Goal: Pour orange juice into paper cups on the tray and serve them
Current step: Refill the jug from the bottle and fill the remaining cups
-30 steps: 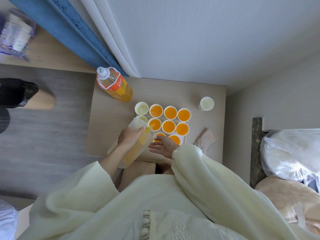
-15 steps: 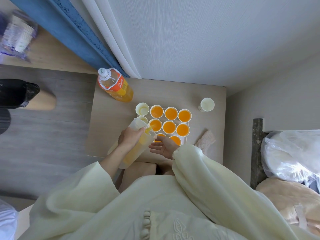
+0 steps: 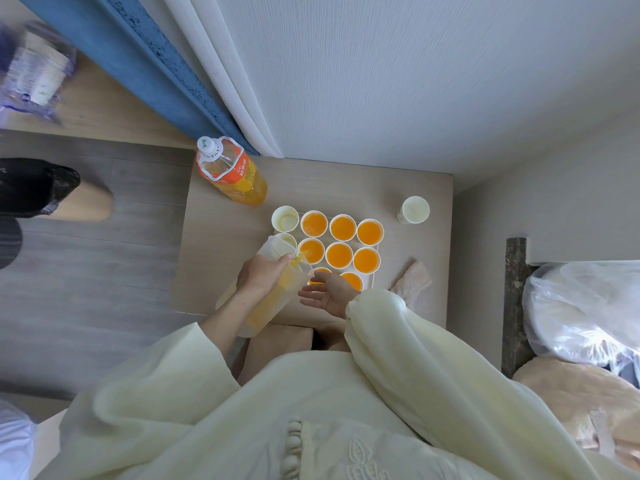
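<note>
Left hand wraps the pitcher and covers its middle. The pitcher's lip hides most of 1 paper cup at the tray's left side. Right hand screens the near halves of the front-left cup and the front-right cup. Tray shows only as a thin strip at its right edge; the rest lies under cups. Where the juice lands: cannot tell. Bottle label print too small to read. Packet at far left is blurred and cut by the frame edge. Black object and plastic bag are also cut by edges.
</note>
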`<state>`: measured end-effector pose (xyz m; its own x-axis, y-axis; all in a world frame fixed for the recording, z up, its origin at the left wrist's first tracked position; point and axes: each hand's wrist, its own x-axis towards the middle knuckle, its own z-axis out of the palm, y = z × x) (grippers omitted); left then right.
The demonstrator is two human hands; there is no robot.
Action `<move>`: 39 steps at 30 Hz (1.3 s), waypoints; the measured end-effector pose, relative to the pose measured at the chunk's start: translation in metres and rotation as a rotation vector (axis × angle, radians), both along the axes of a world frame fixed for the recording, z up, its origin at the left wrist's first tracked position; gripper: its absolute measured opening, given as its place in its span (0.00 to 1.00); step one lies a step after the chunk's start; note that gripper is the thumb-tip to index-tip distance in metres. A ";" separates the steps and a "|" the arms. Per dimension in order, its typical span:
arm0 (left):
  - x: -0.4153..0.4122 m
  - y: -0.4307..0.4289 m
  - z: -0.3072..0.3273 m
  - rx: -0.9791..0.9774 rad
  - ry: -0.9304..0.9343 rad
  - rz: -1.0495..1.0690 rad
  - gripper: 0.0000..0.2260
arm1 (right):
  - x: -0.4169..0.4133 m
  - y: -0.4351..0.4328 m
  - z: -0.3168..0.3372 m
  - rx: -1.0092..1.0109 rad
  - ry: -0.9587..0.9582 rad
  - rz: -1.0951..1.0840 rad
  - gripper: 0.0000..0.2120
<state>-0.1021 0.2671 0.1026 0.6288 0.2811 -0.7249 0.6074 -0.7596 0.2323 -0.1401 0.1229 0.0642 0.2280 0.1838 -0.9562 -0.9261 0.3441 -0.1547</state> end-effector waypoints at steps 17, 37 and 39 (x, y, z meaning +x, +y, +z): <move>0.000 -0.002 0.001 -0.004 0.003 0.018 0.25 | 0.000 0.000 -0.001 0.003 -0.008 0.010 0.12; 0.000 0.001 0.000 -0.020 -0.008 0.011 0.24 | -0.002 0.001 0.000 0.014 0.003 -0.002 0.05; -0.001 0.001 0.000 -0.019 -0.010 0.015 0.23 | -0.002 0.001 -0.001 0.017 0.005 -0.007 0.06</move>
<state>-0.1027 0.2684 0.1029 0.6323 0.2764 -0.7237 0.6160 -0.7459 0.2533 -0.1417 0.1234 0.0636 0.2249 0.1980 -0.9541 -0.9243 0.3533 -0.1446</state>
